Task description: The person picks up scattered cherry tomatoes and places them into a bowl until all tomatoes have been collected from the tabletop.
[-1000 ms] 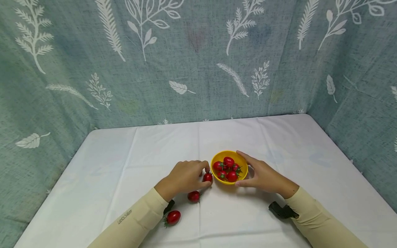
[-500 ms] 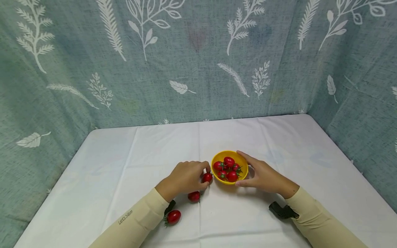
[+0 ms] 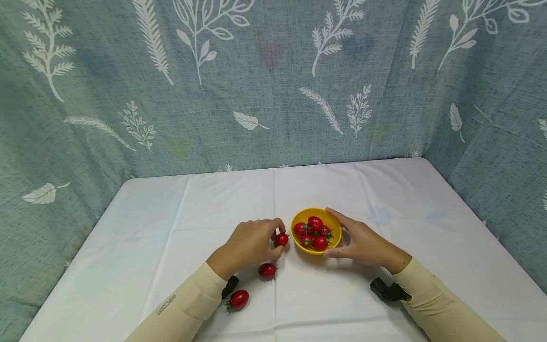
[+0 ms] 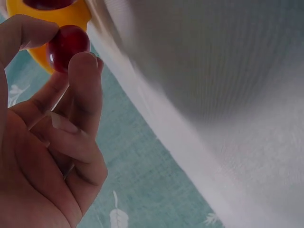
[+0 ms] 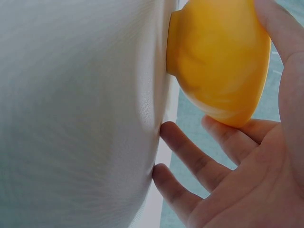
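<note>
My left hand [image 3: 251, 242] pinches a small red cherry tomato [image 3: 281, 239] between thumb and fingertips, just left of the yellow bowl [image 3: 295, 244]. In the left wrist view the pinched tomato [image 4: 69, 46] overlaps the bowl's yellow side. My right hand [image 3: 367, 244] grips the bowl from the right, thumb at the near rim and a finger at the far rim. Seen from the right wrist, the bowl [image 5: 218, 61] stands upright on its foot on the white cloth, and two fingertips touch that cloth. Several cherry tomatoes with green stems [image 3: 315, 223] lie inside it.
Two more cherry tomatoes lie on the white tablecloth [image 3: 333, 299]: one tomato [image 3: 267, 270] below the left hand, the other tomato [image 3: 239, 299] beside the left sleeve. A green leaf-patterned curtain [image 3: 269, 95] rises behind the table and along its sides.
My left hand has drawn back slightly to the left and away from the bowl, with the pinched tomato moving along. The right hand and the bowl stay in place.
</note>
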Available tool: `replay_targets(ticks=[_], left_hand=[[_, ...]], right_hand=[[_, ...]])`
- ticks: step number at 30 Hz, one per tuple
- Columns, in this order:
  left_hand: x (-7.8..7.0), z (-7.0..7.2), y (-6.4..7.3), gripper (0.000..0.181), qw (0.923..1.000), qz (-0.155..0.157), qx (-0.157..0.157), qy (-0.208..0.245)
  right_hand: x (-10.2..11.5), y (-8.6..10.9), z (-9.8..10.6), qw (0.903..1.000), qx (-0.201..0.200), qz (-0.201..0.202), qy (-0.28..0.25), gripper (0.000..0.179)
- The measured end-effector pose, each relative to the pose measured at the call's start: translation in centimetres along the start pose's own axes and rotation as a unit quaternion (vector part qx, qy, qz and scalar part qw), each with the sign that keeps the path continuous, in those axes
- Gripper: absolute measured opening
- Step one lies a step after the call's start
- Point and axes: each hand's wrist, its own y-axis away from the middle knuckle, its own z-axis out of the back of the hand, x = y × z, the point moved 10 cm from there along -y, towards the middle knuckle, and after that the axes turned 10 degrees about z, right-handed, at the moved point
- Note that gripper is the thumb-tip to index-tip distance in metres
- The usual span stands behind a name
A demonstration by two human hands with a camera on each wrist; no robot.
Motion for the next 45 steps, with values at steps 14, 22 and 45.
replay_targets(ticks=[14, 22, 45], left_hand=[[-0.6, 3.3, 0.8, 0.030, 0.9936, -0.032, -0.108, 0.010], [-2.8, 4.3, 1.0, 0.032, 0.9862, -0.080, -0.144, 0.010], [-7.0, 3.2, 0.4, 0.036, 0.9800, -0.146, -0.135, 0.001]], right_hand=[[-0.1, -0.1, 0.1, 1.0000, 0.002, 0.000, -0.001, 0.106], [-0.3, 0.0, -0.1, 1.0000, 0.002, -0.004, -0.003, 0.105], [0.1, 0.1, 0.0, 0.9998, -0.001, 0.016, -0.008, 0.105]])
